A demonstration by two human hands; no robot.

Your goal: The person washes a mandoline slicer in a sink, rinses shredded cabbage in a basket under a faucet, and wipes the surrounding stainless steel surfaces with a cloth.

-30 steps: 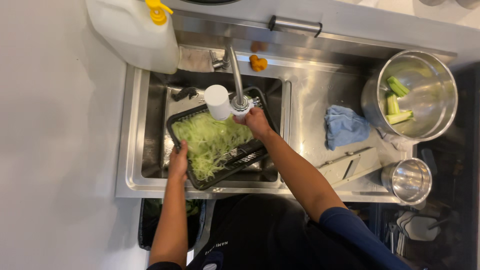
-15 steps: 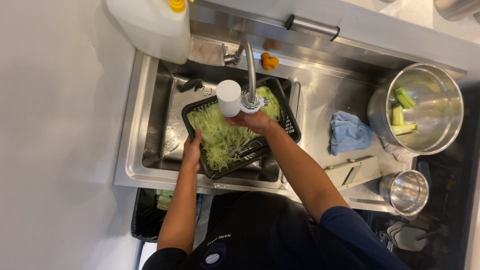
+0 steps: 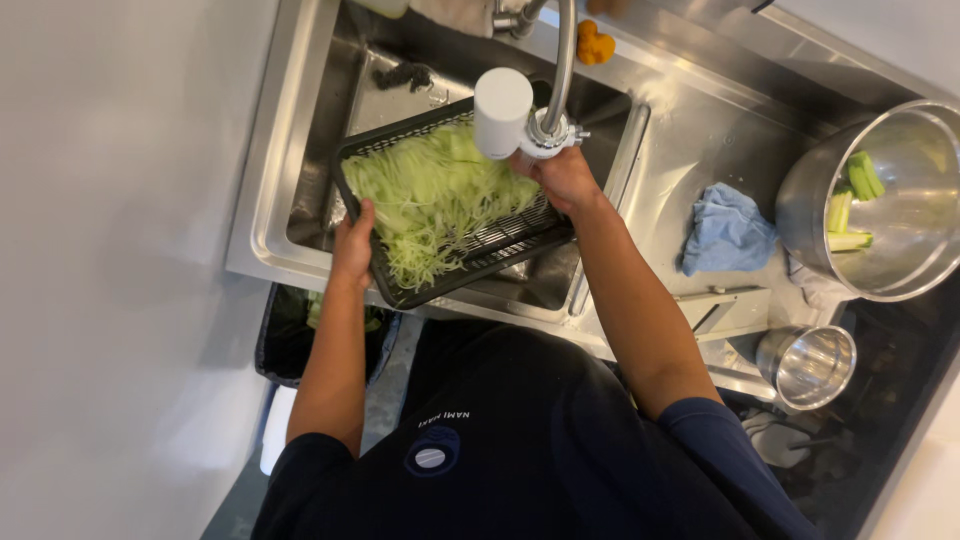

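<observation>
Two hands work over the steel sink [image 3: 300,170]: the left hand [image 3: 352,245] grips the near edge of a black slotted basket [image 3: 505,240] heaped with shredded green vegetable [image 3: 430,195]. Just past it, the right hand [image 3: 562,178] seems closed around the faucet head [image 3: 545,135], beside its white filter cylinder [image 3: 501,112].
</observation>
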